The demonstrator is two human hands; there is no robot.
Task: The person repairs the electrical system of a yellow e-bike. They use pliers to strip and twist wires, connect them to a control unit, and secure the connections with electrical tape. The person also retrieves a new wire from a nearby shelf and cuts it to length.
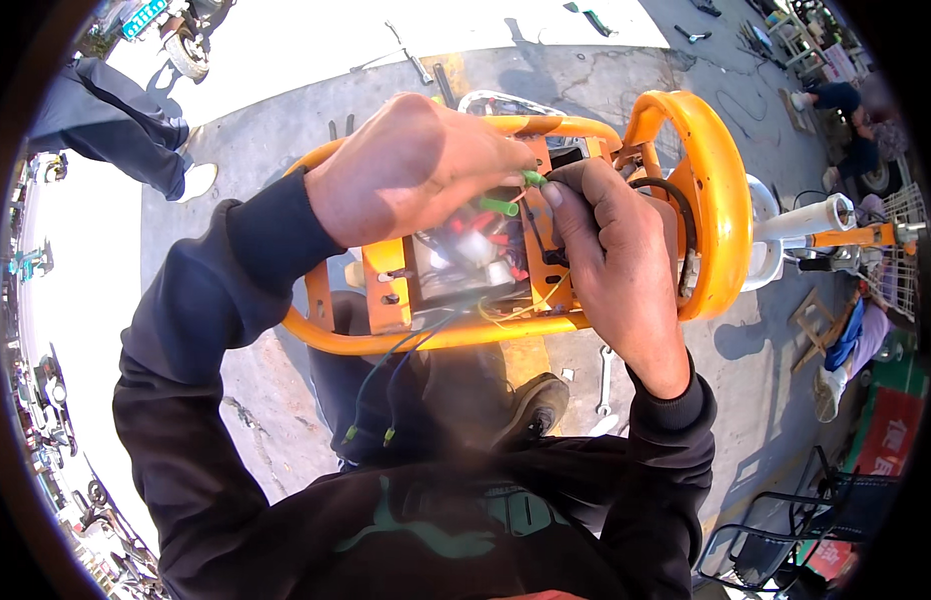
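A small green sleeve [533, 179] is held above the open middle of an orange frame [456, 346], between the fingertips of both hands. By the left hand [416, 165], reaching in from one side, the sleeve is pinched with bunched fingertips; by the right hand [621, 235], its other end is gripped between thumb and bent forefinger. Such a two-sided pinch is probably used because the piece is small and would turn if held from one end only. What sits inside the sleeve is hidden by the fingers.

Just below, a second green tube [498, 207] is seen over a clear-wrapped heap of red and white parts [476, 247], which is set within the frame, seemingly so that wiring and connectors are gathered in one opening. A yellow wire [516, 313] is looped near the frame's near rail, and two blue wires [393, 375] are left hanging over it, perhaps to be kept out of the way. Beyond the frame, a wrench [606, 380] is laid on the ground near a dark shoe [542, 403], apparently within reach
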